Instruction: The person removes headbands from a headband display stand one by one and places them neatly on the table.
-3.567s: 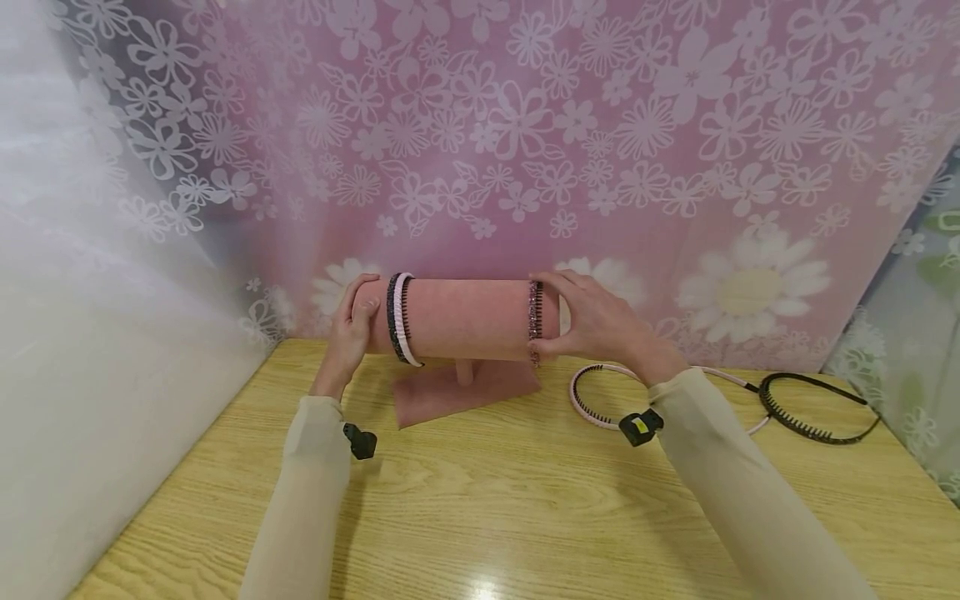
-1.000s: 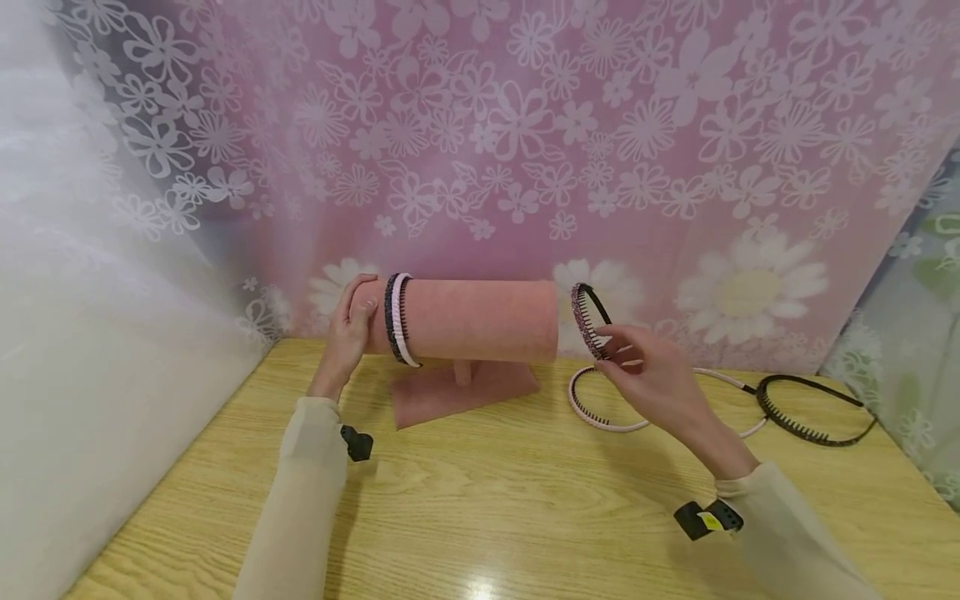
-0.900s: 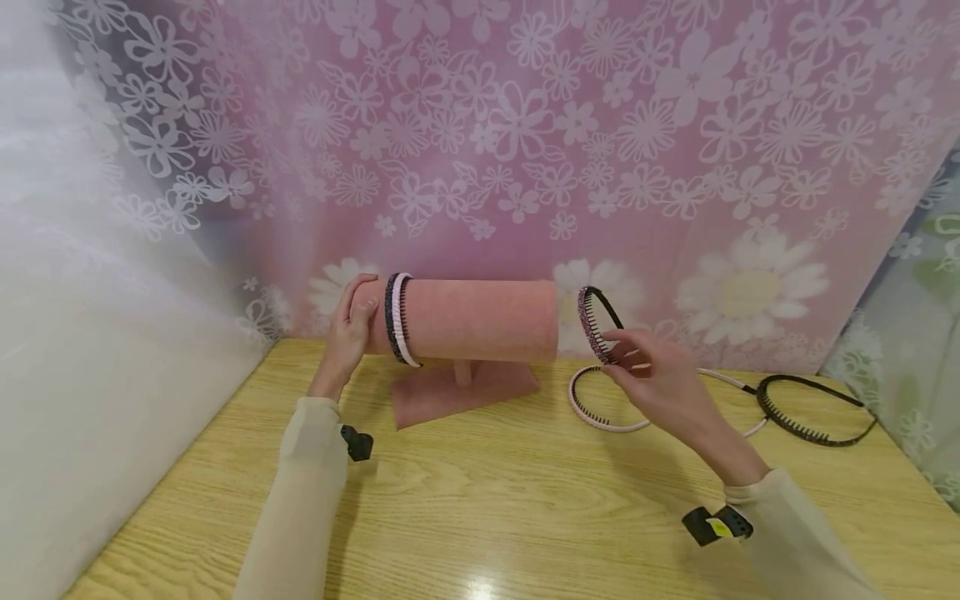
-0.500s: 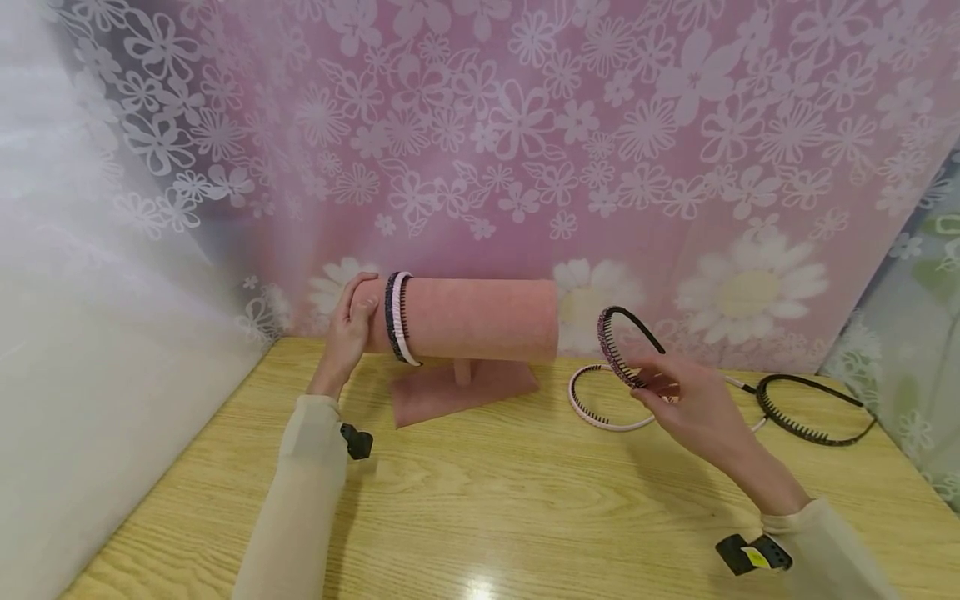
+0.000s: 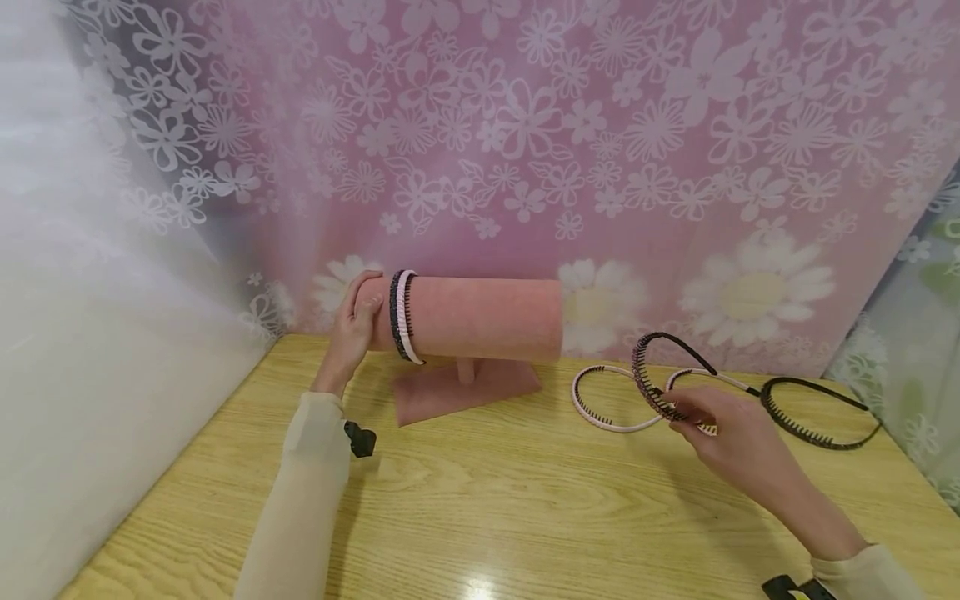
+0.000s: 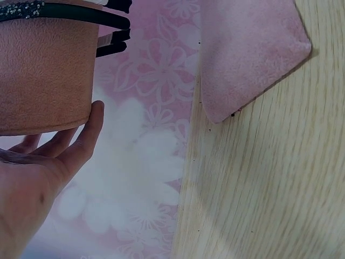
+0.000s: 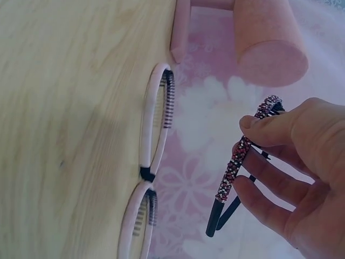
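Observation:
A pink velvet headband stand [image 5: 487, 317] has a thick horizontal roll on a short post and flat base. My left hand [image 5: 351, 333] grips the roll's left end, thumb in front and fingers over the top. Close to that hand, a dark glittery headband [image 5: 394, 321] and a pale pink headband [image 5: 402, 321] sit side by side round the roll. Out to the right, my right hand [image 5: 738, 433] pinches a toothed headband [image 7: 232, 170] covered in red and silver sparkles. It is held upright, its black tips free, and overlaps the pink headbands on the table in the head view.
Two pale pink headbands, a left one [image 5: 624, 428] and a right one [image 5: 716, 377], lie on the wooden table [image 5: 450, 517]. Beside them at the far right is a dark toothed headband [image 5: 813, 436]. A flowered pink curtain [image 5: 480, 167] hangs behind the table.
My right hand has taken the sparkly headband off the roll's right end and carried it right and down, over the pink headbands. My left hand still grips the roll's left end.

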`<move>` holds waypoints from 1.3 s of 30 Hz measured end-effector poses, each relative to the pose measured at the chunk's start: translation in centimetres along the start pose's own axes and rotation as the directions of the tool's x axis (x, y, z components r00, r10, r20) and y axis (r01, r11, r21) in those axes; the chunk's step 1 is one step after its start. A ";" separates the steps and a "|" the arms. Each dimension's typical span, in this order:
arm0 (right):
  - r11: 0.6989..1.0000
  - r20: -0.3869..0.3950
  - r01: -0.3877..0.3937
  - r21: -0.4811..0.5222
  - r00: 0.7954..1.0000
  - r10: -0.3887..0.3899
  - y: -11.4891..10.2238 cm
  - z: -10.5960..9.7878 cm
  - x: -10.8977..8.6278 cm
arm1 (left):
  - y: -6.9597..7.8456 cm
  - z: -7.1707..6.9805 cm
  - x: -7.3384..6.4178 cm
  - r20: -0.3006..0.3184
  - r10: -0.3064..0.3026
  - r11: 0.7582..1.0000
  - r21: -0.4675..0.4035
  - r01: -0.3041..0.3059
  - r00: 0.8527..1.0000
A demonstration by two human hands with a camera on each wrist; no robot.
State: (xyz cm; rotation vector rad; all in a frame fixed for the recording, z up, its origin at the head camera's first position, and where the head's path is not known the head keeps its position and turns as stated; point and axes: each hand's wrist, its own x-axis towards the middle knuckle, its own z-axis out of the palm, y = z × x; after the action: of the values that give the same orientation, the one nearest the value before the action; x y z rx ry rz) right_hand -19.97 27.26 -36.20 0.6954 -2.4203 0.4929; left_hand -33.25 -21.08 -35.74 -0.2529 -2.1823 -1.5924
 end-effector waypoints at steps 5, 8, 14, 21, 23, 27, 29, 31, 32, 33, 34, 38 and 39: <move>0.999 0.016 -0.024 -0.024 1.000 0.025 0.5 -0.6 -1.1 | -0.2 -0.1 0.0 0.002 0.001 1.000 -0.005 -0.001 1.000; 0.998 0.024 -0.039 -0.040 0.999 0.040 0.8 -1.0 -1.9 | -0.3 -0.1 -0.1 0.003 0.002 1.000 -0.001 -0.002 1.000; 0.993 0.049 -0.071 -0.089 0.996 0.075 1.7 -1.7 -3.4 | -0.5 -0.1 -0.3 0.010 -0.007 1.000 -0.003 0.007 1.000; 0.987 0.066 -0.106 -0.119 0.991 0.114 2.9 -2.5 -4.8 | -0.4 -0.1 -0.2 0.006 0.010 1.000 -0.004 -0.010 1.000; 0.984 0.073 -0.114 -0.134 0.990 0.124 3.2 -2.6 -5.3 | -0.4 -0.1 -0.2 0.007 0.011 1.000 -0.008 -0.011 1.000; 0.977 0.094 -0.132 -0.166 0.984 0.149 3.9 -2.9 -6.3 | -0.5 -0.1 -0.2 0.007 0.009 1.000 -0.007 -0.009 1.000; 0.972 0.100 -0.145 -0.186 0.981 0.166 4.2 -3.1 -6.8 | -0.4 -0.1 -0.2 0.008 0.006 1.000 0.000 -0.006 1.000; 0.970 0.106 -0.156 -0.188 0.978 0.178 4.5 -3.2 -7.3 | -0.4 -0.1 -0.2 0.005 0.003 1.000 0.003 -0.003 1.000; 0.969 0.106 -0.159 -0.189 0.978 0.181 4.7 -3.3 -7.6 | -0.4 -0.1 -0.2 0.005 0.006 1.000 0.003 -0.006 1.000; 0.967 0.108 -0.163 -0.196 0.977 0.187 4.9 -3.4 -7.8 | -0.4 -0.1 -0.2 0.007 0.008 1.000 0.001 -0.008 1.000; 0.965 0.114 -0.172 -0.199 0.974 0.197 5.1 -3.5 -8.0 | -0.4 -0.1 -0.1 0.008 0.011 1.000 -0.002 -0.011 1.000; 0.951 0.167 -0.225 -0.211 0.950 0.262 5.8 -4.0 -8.8 | -0.3 -0.2 -0.1 0.013 0.020 1.000 -0.012 -0.020 1.000; 0.945 0.187 -0.244 -0.220 0.940 0.286 6.0 -4.2 -9.0 | -0.3 -0.2 -0.1 0.013 0.018 1.000 -0.011 -0.018 1.000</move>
State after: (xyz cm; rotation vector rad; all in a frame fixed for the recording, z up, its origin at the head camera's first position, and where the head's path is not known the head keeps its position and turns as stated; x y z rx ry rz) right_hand -15.36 37.34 -39.59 0.3530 -2.7417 0.2900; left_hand -33.28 -21.33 -35.99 -0.2862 -2.1750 -1.5975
